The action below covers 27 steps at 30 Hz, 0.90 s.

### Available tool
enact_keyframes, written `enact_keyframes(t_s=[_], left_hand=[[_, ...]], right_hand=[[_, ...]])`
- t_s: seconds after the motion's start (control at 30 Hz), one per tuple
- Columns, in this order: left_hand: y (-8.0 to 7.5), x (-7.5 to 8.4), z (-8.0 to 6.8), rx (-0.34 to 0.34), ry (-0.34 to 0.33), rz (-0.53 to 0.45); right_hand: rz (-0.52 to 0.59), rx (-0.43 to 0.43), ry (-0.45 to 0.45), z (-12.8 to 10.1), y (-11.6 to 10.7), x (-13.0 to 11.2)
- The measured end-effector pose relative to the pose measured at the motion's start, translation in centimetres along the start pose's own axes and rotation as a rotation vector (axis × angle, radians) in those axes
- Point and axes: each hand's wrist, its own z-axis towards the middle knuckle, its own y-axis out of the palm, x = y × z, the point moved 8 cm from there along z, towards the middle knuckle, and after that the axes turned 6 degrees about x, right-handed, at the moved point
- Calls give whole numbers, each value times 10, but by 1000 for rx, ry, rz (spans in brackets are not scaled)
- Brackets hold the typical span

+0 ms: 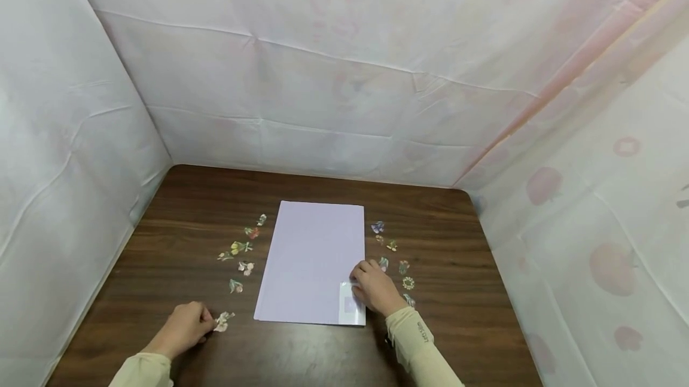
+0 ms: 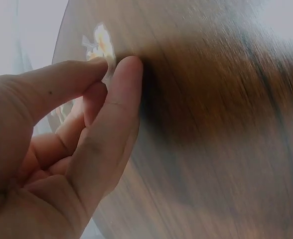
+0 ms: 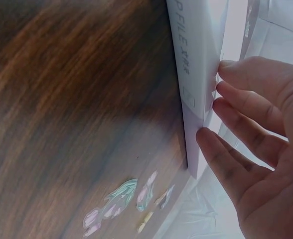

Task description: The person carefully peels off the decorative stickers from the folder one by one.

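Note:
In the head view my left hand [image 1: 185, 328] pinches a pale flower sticker [image 1: 222, 321] between thumb and forefinger, low over the table's front left. Only part of that sticker [image 2: 102, 40] shows past the fingertips in the left wrist view. A lilac file folder [image 1: 312, 261] lies flat on the table, with a white label patch [image 1: 352, 305] at its near right corner. My right hand [image 1: 375, 286] rests its fingertips on the folder's right edge. In the right wrist view the lettered spine [image 3: 186, 55] lies beside those fingertips, which are slightly bent and apart.
Several flower stickers lie left of the folder, among them a yellow one [image 1: 240, 247]. More lie to its right, including a blue one [image 1: 378, 227] and a round wreath [image 1: 408, 283]. Pale curtains [image 1: 323, 106] enclose the dark wooden table [image 1: 457, 315].

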Motion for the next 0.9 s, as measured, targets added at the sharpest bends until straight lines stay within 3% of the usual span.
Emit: enact_keyframes(t_s=[0.2,0.43,0.63,0.9], left_hand=[[-5,-2,-1,4,14,23],[-17,4,1,18,79,162],[-19,0,1,39,71,165],[-16,-3,3,7,48,180]], right_hand=[[-2,-1,4,1,-2,0],[5,-12,17,1,-1,0],[2,-15,21,0,0,0],[0,-15,25,1,0,1]])
